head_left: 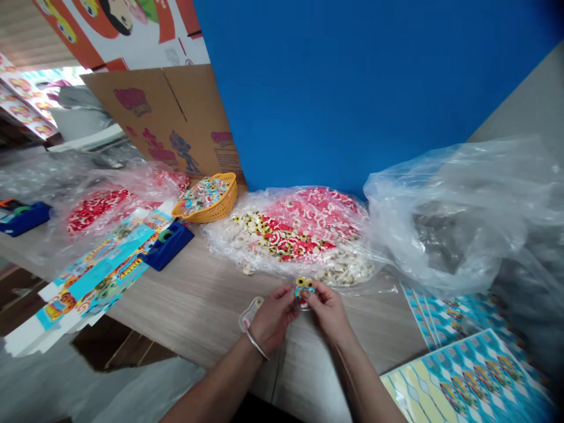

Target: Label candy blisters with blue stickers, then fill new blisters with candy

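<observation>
Left hand: we've got our left hand [277, 314] pinching the side of a little yellow-eyed piece [304, 289], fingers drawn in tight, silvery bangle [257, 345] on the wrist.
Right hand: our right hand [328, 308] has the other side, thumb over the front, fingers closed up narrow.
Yellow-eyed piece: between our two hands, just on our side of the middle bag, with some blue and red on it.
Clear plastic shape: this one [249, 314] lies on the table [189, 299] right by our left hand, bits of red and yellow in it, partly covered by the hand.
Middle bag: big see-through bag [299, 226] of red, pink, white and yellow-eyed bits, sprawled right in front of us, so it kinda blocks the way to the blue panel [343, 88].
Right side: a crumpled clear bag [449, 229] bulges up beside it, and we've got blue printed sheets [478, 370] nearer us, overlapping.
Orange basket: the basket [224, 205] is heaped with small colourful pieces, left of the middle bag.
Tape dispenser: blue one [167, 245] sits by a flat printed carton [103, 267] that pokes past the table edge.
Far left: another bag with red bits [101, 208], plus a second blue dispenser [26, 218].
Back: brown cardboard box [167, 117] behind the basket.
</observation>
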The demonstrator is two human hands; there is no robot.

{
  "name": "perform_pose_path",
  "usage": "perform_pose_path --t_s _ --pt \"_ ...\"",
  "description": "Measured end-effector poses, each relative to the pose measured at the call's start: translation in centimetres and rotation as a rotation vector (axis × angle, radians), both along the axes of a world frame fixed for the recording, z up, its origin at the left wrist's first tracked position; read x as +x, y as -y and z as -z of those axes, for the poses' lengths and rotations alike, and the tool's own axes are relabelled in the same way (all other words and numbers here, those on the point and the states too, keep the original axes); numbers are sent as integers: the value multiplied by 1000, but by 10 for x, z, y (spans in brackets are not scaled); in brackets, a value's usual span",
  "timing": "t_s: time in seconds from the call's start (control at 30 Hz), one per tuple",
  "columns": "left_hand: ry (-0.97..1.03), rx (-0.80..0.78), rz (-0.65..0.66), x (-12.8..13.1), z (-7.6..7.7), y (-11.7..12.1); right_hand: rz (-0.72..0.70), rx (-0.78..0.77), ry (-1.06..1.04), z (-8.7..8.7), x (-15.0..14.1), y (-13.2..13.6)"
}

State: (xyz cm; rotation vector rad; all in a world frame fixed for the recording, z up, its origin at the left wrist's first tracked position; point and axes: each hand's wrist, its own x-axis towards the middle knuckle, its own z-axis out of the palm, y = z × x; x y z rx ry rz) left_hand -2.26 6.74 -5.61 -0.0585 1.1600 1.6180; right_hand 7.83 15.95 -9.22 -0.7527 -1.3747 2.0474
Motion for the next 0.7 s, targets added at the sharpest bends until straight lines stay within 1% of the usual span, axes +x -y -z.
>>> perform_pose_path --t_s 0.1,0.2,0.27,0.3,0.33,0.37,0.4,0.43,0.5,0.53,0.57,0.6,0.63,0.67,0.7 --pt "-186 23 -62 9 4 0 64 25 23 -5 -4 5" --pt "-337 89 -43 17 9 2 40 55 35 -6 -2 9" --pt "-391 103 -7 7 7 1 -21 55 28 1 1 10" --pt "-477 73 -14 -7 2 -1 -52 37 7 5 3 9" --pt "-603 22 -41 -27 -6 -4 -61 1 -29 11 3 8" --pt "-767 -44 -105 -52 -19 -7 -67 -35 -61 16 3 7" --pt "-1000 -132 -172 -83 -35 -11 -68 -66 -83 19 3 6" --pt "-1105 -175 -245 -116 -55 -15 -71 -88 -95 22 3 4" --pt "-1230 -251 -342 -182 -98 -24 -84 -103 -92 21 2 1" --pt "-1289 -295 -368 -211 -116 -28 -94 -108 -89 18 2 0" --pt "-1344 -336 -373 -234 -131 -31 -101 -117 -89 14 2 -2" --pt "-1399 -367 -362 -251 -141 -34 -102 -133 -96 10 3 -4" --pt "-1452 -385 -343 -259 -146 -35 -104 -159 -103 5 3 -6" --pt "-1498 -387 -324 -259 -144 -34 -99 -184 -111 1 4 -8" --pt "-1539 -367 -293 -250 -137 -32 -86 -213 -119 -4 5 -9"
